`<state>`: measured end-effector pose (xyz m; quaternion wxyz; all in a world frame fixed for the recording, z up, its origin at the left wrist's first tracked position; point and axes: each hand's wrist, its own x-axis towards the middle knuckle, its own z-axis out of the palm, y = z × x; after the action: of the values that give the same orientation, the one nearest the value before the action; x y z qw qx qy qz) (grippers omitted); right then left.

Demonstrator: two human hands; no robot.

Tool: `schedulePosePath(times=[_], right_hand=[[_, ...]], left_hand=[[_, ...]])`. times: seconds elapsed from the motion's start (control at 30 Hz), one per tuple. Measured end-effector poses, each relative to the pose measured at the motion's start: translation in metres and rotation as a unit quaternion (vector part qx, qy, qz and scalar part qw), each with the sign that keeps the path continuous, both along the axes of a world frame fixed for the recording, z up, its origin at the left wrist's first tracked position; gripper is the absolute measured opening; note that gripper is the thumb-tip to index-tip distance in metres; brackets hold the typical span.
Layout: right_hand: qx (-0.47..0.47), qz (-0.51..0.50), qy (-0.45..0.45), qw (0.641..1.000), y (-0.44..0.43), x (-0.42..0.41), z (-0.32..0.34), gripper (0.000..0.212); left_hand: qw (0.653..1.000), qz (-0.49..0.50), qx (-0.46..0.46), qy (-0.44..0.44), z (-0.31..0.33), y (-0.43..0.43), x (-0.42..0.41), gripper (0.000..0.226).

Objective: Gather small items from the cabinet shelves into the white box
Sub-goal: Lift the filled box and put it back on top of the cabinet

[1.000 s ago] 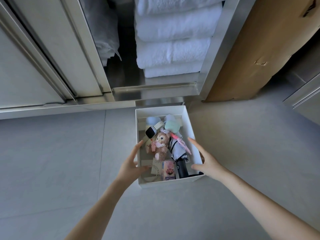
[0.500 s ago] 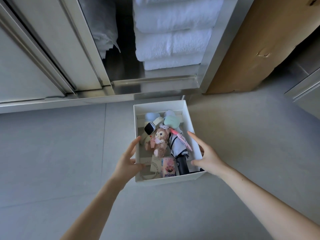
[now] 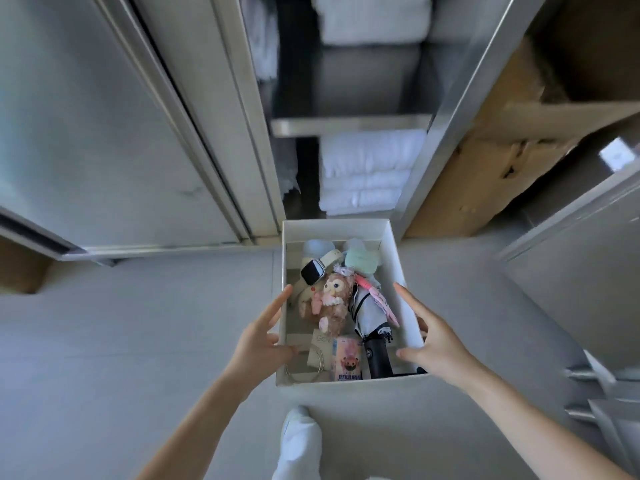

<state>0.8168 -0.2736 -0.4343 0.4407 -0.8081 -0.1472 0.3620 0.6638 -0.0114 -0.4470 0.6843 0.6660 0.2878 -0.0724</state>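
White box [image 3: 332,230] was held between both hands in front of the open cabinet [image 3: 460,98], over the gray tiled floor [image 3: 104,341]. The left hand [image 3: 258,341] clamped the left wall, thumb hooked inside over the rim and fingers stretched along the outside. The right hand [image 3: 438,344] clamped the right wall the same way.

A pink carton [image 3: 348,358] stood against the near wall. It bore a cartoon face and a line of print that ran upside down to the camera, too blurred to read with any certainty. Just left of it lay a pale card [image 3: 320,339] with faint letters that were no clearer, and a thin metal ring [image 3: 311,374].

A brown plush toy [image 3: 332,303] lay in the middle of the box. A smartwatch [image 3: 313,271] on a cream strap lay at its upper left, and a folded white umbrella [image 3: 369,317] with a black handle lay at its right. A mint-green soft item [image 3: 360,261] and a pale blue one [image 3: 317,245] sat at the far end.

Inside the steel cabinet, folded white towels [image 3: 367,171] were stacked under a metal shelf [image 3: 349,124], with more towels on the shelf above. A sliding door [image 3: 138,116] covered the cabinet's left side. A brown cardboard box [image 3: 485,168] stood just right of the cabinet. A pale shoe [image 3: 299,434] showed below the white box
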Motion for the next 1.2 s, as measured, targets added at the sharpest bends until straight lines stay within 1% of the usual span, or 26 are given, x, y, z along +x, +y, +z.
schedulePosePath(times=[0.1, 0.23, 0.33, 0.43, 0.63, 0.77, 0.9, 0.97, 1.07, 1.2], right_hand=[[0.003, 0.027, -0.014, 1.0, 0.0, -0.011, 0.117, 0.108], [0.009, 0.071, -0.044, 0.996, 0.001, -0.026, 0.254, 0.106], [0.022, 0.112, -0.078, 0.99, 0.005, -0.036, 0.34, 0.106], [0.045, 0.148, -0.117, 0.981, 0.017, -0.045, 0.41, 0.106], [0.105, 0.207, -0.163, 0.959, 0.055, -0.063, 0.508, 0.101], [0.142, 0.253, -0.181, 0.94, 0.099, -0.073, 0.554, 0.102], [0.185, 0.299, -0.205, 0.913, 0.161, -0.086, 0.594, 0.101], [0.203, 0.322, -0.22, 0.898, 0.199, -0.096, 0.615, 0.102], [0.229, 0.361, -0.228, 0.875, 0.253, -0.113, 0.644, 0.104], [0.251, 0.416, -0.228, 0.844, 0.32, -0.14, 0.681, 0.106]], left_hand=[[0.999, 0.04, -0.003, -0.011, 0.119, -0.007, -0.024, 0.095], [0.996, 0.084, 0.007, -0.034, 0.266, -0.019, -0.057, 0.093], [0.993, 0.097, 0.044, -0.05, 0.355, -0.022, -0.08, 0.093], [0.986, 0.124, 0.081, -0.072, 0.424, -0.021, -0.101, 0.092], [0.963, 0.191, 0.146, -0.12, 0.521, -0.013, -0.145, 0.092], [0.942, 0.248, 0.174, -0.147, 0.567, 0.003, -0.175, 0.091], [0.92, 0.304, 0.186, -0.163, 0.61, 0.031, -0.205, 0.086], [0.905, 0.334, 0.204, -0.166, 0.631, 0.051, -0.222, 0.085], [0.879, 0.372, 0.248, -0.165, 0.661, 0.076, -0.251, 0.089], [0.841, 0.434, 0.275, -0.171, 0.7, 0.104, -0.289, 0.084]])
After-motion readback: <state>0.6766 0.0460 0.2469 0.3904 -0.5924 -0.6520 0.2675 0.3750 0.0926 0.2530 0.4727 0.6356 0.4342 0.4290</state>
